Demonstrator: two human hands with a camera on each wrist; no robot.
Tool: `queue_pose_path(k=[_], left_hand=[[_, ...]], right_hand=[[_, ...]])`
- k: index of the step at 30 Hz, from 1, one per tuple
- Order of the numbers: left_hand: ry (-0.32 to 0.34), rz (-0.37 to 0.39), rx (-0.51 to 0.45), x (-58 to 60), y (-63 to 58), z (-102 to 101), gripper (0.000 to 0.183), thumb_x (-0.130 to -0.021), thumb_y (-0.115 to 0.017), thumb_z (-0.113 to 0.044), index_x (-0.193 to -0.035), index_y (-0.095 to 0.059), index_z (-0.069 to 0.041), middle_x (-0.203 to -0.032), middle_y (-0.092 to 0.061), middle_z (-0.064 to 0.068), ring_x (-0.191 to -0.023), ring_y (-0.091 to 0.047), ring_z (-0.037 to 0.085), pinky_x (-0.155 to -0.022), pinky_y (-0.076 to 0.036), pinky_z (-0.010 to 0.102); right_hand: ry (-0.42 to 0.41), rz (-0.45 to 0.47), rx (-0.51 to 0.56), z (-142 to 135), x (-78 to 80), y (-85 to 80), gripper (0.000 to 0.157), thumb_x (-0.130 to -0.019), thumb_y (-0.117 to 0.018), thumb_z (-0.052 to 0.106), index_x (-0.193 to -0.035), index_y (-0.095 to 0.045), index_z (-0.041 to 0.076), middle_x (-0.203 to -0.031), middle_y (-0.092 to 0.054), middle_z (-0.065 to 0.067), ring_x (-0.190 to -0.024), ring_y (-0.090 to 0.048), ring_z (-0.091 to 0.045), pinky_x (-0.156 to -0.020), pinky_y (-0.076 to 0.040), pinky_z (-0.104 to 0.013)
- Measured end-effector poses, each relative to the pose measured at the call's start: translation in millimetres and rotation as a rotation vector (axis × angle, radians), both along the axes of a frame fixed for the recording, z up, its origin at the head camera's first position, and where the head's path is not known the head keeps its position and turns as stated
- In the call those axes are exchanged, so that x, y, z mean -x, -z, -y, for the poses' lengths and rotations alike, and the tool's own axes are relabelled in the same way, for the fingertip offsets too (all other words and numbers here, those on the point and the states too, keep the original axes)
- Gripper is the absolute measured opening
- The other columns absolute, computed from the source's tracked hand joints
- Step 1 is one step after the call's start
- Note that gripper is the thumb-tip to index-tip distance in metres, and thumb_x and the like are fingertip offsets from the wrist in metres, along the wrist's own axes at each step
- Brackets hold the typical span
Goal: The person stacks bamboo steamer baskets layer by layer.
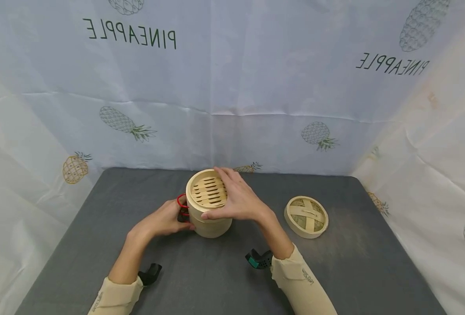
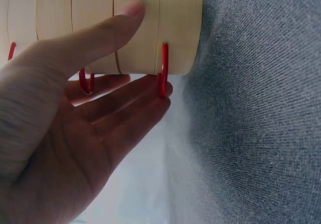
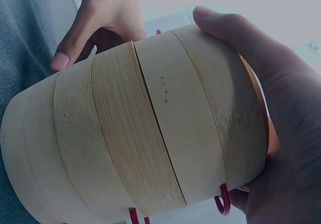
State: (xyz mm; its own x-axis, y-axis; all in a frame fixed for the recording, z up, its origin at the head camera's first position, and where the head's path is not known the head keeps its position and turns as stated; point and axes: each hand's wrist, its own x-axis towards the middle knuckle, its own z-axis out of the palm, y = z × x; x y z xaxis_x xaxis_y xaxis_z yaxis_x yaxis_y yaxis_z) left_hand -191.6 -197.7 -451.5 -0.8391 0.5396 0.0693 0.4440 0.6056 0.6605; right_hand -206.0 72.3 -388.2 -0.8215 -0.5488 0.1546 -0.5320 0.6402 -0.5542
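Observation:
A stack of round bamboo steamer baskets (image 1: 210, 226) stands in the middle of the table, the top one showing its slatted base. My left hand (image 1: 165, 218) holds the stack low on its left side. In the left wrist view its thumb (image 2: 108, 35) lies along the wall, and its fingers reach behind by the red handles (image 2: 164, 71). From the right, my right hand (image 1: 238, 197) grips the uppermost basket (image 3: 230, 108), thumb on the near wall and fingers over the far rim. A woven bamboo lid (image 1: 306, 216) lies to the right, apart from both hands.
The dark grey table (image 1: 201, 284) ends at a back edge against a pale curtain (image 1: 252, 78) printed with pineapples. Black wrist-worn devices (image 1: 259, 259) hang by both forearms.

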Motion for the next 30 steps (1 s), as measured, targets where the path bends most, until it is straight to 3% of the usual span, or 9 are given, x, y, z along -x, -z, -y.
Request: queue_pose_path(k=[4, 7, 9, 12, 14, 16, 30], left_hand=[[-0.003, -0.003, 0.005, -0.1, 0.3, 0.2, 0.072, -0.085, -0.094, -0.016, -0.144, -0.056, 0.000, -0.126, -0.076, 0.013, -0.111, -0.076, 0.026, -0.094, -0.065, 0.042], [-0.002, 0.001, 0.004, -0.6, 0.8, -0.1, 0.070, -0.085, -0.094, -0.016, -0.141, -0.057, 0.000, -0.126, -0.076, 0.013, -0.111, -0.076, 0.025, -0.094, -0.065, 0.043], [0.003, 0.007, -0.004, -0.9, 1.3, -0.2, 0.069, -0.085, -0.094, -0.015, -0.141, -0.057, 0.000, -0.126, -0.076, 0.013, -0.111, -0.076, 0.026, -0.094, -0.065, 0.044], [0.011, 0.017, -0.018, -1.1, 2.2, -0.4, 0.070, -0.086, -0.094, -0.015, -0.142, -0.056, 0.000, -0.126, -0.076, 0.013, -0.111, -0.077, 0.026, -0.095, -0.065, 0.046], [0.011, 0.022, -0.020, -1.0, 2.5, -0.3, 0.071, -0.086, -0.094, -0.015, -0.143, -0.055, 0.000, -0.126, -0.076, 0.013, -0.111, -0.077, 0.026, -0.095, -0.066, 0.046], [0.007, 0.028, -0.020, -0.9, 2.4, -0.5, 0.071, -0.086, -0.094, -0.015, -0.143, -0.055, 0.000, -0.126, -0.076, 0.013, -0.110, -0.077, 0.025, -0.095, -0.065, 0.047], [0.005, 0.035, -0.026, -0.6, -0.7, 0.1, 0.071, -0.085, -0.094, -0.014, -0.143, -0.055, 0.000, -0.128, -0.076, 0.014, -0.111, -0.078, 0.027, -0.095, -0.066, 0.045]], right_hand=[[-0.004, -0.006, 0.000, 0.2, 1.1, 0.9, 0.130, -0.072, -0.089, 0.065, -0.174, -0.024, 0.018, -0.175, -0.033, -0.013, -0.161, -0.037, -0.037, -0.124, -0.043, -0.065], [-0.006, -0.009, 0.001, -0.4, 1.3, 2.6, 0.139, -0.069, -0.079, 0.088, -0.174, -0.023, 0.017, -0.175, -0.033, -0.013, -0.162, -0.037, -0.038, -0.126, -0.041, -0.066], [-0.008, -0.013, 0.001, -1.2, 1.1, 3.3, 0.140, -0.068, -0.077, 0.090, -0.175, -0.022, 0.017, -0.176, -0.032, -0.013, -0.163, -0.035, -0.038, -0.127, -0.039, -0.066], [0.002, -0.023, -0.001, -1.7, 0.1, 4.0, 0.151, -0.061, -0.057, 0.111, -0.174, -0.023, 0.017, -0.176, -0.033, -0.012, -0.164, -0.034, -0.038, -0.128, -0.037, -0.067], [0.005, -0.023, 0.000, -2.9, -1.0, 3.9, 0.152, -0.060, -0.055, 0.112, -0.175, -0.022, 0.017, -0.177, -0.032, -0.012, -0.165, -0.031, -0.038, -0.129, -0.034, -0.068], [0.009, -0.020, 0.006, -4.9, -2.8, 3.9, 0.159, -0.053, -0.040, 0.119, -0.175, -0.021, 0.017, -0.178, -0.031, -0.012, -0.166, -0.030, -0.037, -0.130, -0.032, -0.068], [0.022, -0.072, 0.037, -32.1, -23.2, -3.4, 0.147, -0.063, -0.049, 0.112, -0.175, -0.021, 0.021, -0.179, -0.031, -0.009, -0.167, -0.029, -0.036, -0.130, -0.030, -0.072]])
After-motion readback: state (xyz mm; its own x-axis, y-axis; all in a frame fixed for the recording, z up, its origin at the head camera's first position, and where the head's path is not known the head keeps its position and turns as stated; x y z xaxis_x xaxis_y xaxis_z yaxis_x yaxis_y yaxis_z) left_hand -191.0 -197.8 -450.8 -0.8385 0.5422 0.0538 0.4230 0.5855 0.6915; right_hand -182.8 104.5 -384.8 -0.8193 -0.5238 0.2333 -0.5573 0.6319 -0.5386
